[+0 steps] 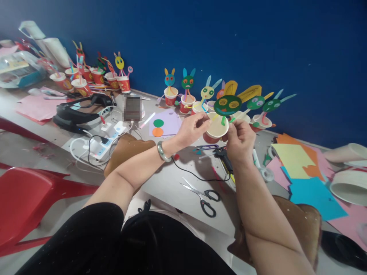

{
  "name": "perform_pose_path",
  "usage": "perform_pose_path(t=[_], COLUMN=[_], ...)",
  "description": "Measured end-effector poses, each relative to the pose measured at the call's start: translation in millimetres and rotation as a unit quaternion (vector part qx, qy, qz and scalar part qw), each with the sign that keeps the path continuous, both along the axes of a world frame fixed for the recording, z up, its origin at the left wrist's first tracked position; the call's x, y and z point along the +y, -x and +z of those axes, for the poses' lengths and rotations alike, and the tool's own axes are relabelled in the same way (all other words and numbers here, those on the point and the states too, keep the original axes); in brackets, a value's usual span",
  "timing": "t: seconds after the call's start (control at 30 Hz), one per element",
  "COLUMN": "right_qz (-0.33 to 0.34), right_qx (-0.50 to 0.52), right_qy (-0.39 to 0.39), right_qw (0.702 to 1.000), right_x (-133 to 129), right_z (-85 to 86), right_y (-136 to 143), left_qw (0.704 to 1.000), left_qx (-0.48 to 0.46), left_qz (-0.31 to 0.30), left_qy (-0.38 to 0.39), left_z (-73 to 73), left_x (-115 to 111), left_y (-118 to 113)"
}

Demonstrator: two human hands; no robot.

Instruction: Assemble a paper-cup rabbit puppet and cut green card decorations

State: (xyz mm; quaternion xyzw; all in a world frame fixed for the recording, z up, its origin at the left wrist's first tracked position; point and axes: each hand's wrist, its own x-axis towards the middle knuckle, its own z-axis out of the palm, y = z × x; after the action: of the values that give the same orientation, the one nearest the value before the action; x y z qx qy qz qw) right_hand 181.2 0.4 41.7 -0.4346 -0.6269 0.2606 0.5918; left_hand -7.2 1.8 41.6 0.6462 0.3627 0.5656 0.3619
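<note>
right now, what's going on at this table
A person's left hand and right hand are at opposite sides of a red paper cup, below a green rabbit-eared head. Similar cup figures stand along the blue wall. Black-handled scissors lie open, with a glue gun beyond them.

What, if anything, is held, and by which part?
A paper cup, near its rim, between the left hand and right hand; exactly what each grip pinches can't be told.

near: white tabletop (161,191) passable left of black-handled metal scissors (200,193) | far: red paper cups (171,100) block, blue wall (177,34) behind
</note>
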Motion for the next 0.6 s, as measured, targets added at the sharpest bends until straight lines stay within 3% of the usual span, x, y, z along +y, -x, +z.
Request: perform_pose_path(t=[0.6], right_qz=[-0.025], right_qx=[0.07], right_qy=[-0.001], right_qw=[0.997], right_x=[1.7], right_z=[-0.3], right_y=[8.2], left_qw=[1.0], left_qx=[-0.005], left_qz=[0.005], left_qy=[0.008], left_z=[-1.0], left_x=[1.9], left_y=[-0.7])
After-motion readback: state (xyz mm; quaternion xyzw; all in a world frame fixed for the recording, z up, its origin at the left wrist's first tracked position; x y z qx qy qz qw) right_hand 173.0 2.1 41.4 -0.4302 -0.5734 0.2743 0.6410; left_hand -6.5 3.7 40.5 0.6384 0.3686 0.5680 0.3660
